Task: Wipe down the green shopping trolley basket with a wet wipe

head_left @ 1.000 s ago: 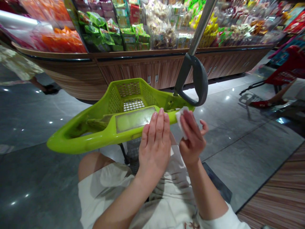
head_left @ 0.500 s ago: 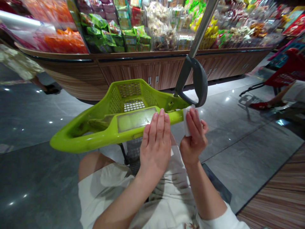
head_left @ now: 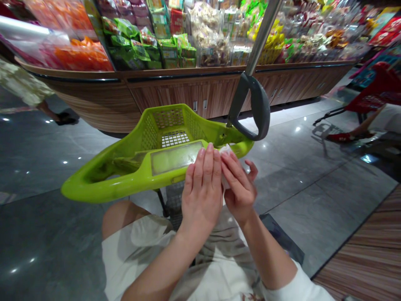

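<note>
Left fingers: straight, pressed together, released, gripping nothing. They lie flat on the green handle bar of the shopping cart, tips at the right edge of the clear panel set into the bar.

Right fingers: curled over a white wipe, pinching it down on the bar top. The wipe is mostly hidden under them; only a small white edge shows, just beside the left fingertips.

Left hand and right hand sit side by side, touching or nearly so, cannot tell which.

Past the bar: the cart's green mesh basket, nothing visible in it. At the bar's right end, a grey loop grip on a metal pole that runs up out of frame.

Behind: a wood-fronted display counter stacked with snack packs. Glossy grey tile floor. A red cart and another person's foot at far right, well apart.
</note>
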Action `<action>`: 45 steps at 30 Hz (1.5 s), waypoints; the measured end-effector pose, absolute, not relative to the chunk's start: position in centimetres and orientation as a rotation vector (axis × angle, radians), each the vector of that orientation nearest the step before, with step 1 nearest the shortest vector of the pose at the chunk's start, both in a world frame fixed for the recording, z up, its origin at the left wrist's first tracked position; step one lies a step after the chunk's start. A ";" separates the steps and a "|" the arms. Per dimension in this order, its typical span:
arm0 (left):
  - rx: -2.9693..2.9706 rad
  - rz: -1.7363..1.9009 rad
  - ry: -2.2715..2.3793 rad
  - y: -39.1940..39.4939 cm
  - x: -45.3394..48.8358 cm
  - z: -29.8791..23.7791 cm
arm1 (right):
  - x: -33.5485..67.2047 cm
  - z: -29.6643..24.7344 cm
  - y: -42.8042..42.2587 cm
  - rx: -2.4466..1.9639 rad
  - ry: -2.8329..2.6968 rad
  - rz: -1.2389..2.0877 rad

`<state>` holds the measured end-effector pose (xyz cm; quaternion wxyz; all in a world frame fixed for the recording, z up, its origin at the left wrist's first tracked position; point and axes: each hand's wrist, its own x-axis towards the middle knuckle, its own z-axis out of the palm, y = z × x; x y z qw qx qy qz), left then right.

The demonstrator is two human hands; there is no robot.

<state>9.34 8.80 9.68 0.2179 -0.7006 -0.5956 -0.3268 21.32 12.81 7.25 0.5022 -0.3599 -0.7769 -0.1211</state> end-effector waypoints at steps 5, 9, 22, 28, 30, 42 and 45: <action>-1.935 -0.885 -1.648 8.8 9.4 9.8 | 22.4 7.3 13.6 -1.026 -1.659 -0.344; -1.927 -0.879 -1.653 8.8 9.4 9.8 | 22.2 7.5 13.2 -0.957 -1.799 -0.280; -1.949 -0.875 -1.675 8.7 9.4 9.7 | 21.7 7.7 12.4 -0.903 -1.890 -0.263; -1.964 -0.898 -1.698 8.6 9.4 9.9 | 22.5 7.5 13.1 -1.071 -1.657 -0.312; -1.971 -0.910 -1.706 8.6 9.4 9.8 | 22.0 7.5 12.7 -1.025 -1.750 -0.273; -1.978 -0.936 -1.704 8.7 9.4 9.8 | 21.6 7.5 12.6 -0.941 -1.833 -0.223; -1.971 -0.916 -1.690 8.7 9.4 9.8 | 21.6 7.4 12.6 -0.882 -1.867 -0.250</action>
